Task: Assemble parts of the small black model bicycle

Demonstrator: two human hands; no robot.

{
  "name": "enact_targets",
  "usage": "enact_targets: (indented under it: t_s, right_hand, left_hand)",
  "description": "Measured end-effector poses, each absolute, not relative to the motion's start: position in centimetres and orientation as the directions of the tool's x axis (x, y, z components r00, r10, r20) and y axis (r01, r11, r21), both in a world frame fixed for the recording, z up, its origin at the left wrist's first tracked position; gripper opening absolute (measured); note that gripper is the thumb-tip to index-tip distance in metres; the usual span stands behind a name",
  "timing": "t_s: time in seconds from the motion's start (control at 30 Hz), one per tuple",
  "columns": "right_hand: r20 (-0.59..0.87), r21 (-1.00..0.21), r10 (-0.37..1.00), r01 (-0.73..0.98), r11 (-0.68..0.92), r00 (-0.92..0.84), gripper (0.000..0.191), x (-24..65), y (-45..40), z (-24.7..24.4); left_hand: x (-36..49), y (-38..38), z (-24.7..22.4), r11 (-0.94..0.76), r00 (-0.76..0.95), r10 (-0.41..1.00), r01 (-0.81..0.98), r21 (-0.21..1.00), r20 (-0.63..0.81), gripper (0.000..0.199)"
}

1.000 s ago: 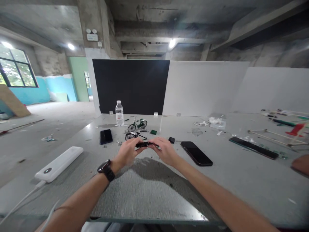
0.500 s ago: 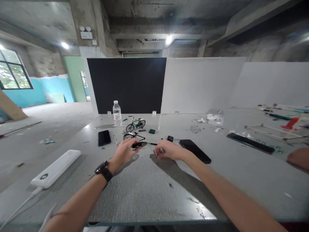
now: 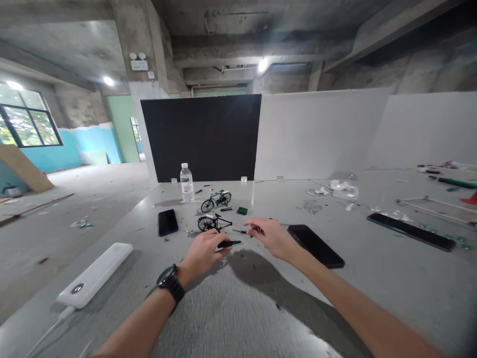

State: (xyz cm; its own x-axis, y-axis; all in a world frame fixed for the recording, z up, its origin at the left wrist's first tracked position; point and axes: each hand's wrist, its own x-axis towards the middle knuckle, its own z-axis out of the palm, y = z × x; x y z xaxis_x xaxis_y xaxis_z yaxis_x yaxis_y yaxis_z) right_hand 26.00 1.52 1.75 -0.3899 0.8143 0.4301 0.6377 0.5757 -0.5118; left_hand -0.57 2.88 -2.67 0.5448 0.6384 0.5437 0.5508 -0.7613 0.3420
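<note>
My left hand (image 3: 204, 251), with a dark watch on its wrist, is closed around a small flat black part (image 3: 229, 243), perhaps a model bicycle wheel seen nearly edge-on; the fingers cover some of it. Opposite, my right hand (image 3: 266, 236) has its fingers bent together over the end of a thin dark rod-like tool (image 3: 239, 231) that lies on the table. What sits between those fingertips is hidden. Just beyond my left hand is a black, partly built model bicycle (image 3: 213, 223). A green model bicycle (image 3: 216, 200) stands upright behind it.
A phone (image 3: 167, 222) and a white power bank (image 3: 96, 274) with a cable are at left. A water bottle (image 3: 187, 184) stands behind. Near my right forearm lies a black phone (image 3: 316, 246). A small green block (image 3: 242, 211) and another dark phone (image 3: 410, 232) are farther out.
My right hand has moved forward to the thin tool's end. My left hand has come slightly nearer with the black part, which has tilted. The whole view has shifted a little.
</note>
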Motion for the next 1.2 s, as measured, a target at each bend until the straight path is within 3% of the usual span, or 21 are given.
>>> enact_targets:
  t_s: [0.13,0.27,0.53,0.87,1.03,1.2]
  right_hand:
    - [0.517,-0.415,0.744,0.636,0.65,-0.424,0.026,25.3,1.1,2.1]
    - [0.461,-0.333,0.764,0.71,0.621,-0.451,0.025,24.5,0.4,2.3]
    - [0.355,-0.336,0.754,0.678,0.654,-0.553,0.025,23.0,0.2,2.4]
    - [0.416,0.047,0.644,0.723,0.69,-0.642,0.021,23.9,1.6,1.6]
    - [0.467,0.139,0.537,0.658,0.74,-0.703,0.018,24.4,2.7,0.4]
    - [0.484,0.162,0.505,0.64,0.751,-0.714,0.018,24.3,3.3,-0.4]
  left_hand:
    - [-0.5,2.8,-2.7,-0.767,0.56,0.631,0.553,0.325,0.538,0.016]
    - [-0.6,2.5,-2.7,-0.788,0.575,0.599,0.546,0.284,0.557,0.016]
    - [-0.2,2.5,-2.9,-0.825,0.64,0.533,0.537,0.174,0.553,0.013]
    - [-0.6,3.6,-3.4,-0.811,0.627,0.55,0.558,0.174,0.552,0.012]
    - [-0.6,3.6,-3.4,-0.805,0.611,0.551,0.568,0.171,0.568,0.012]
    - [-0.3,3.3,-3.2,-0.778,0.585,0.58,0.604,0.173,0.567,0.031]
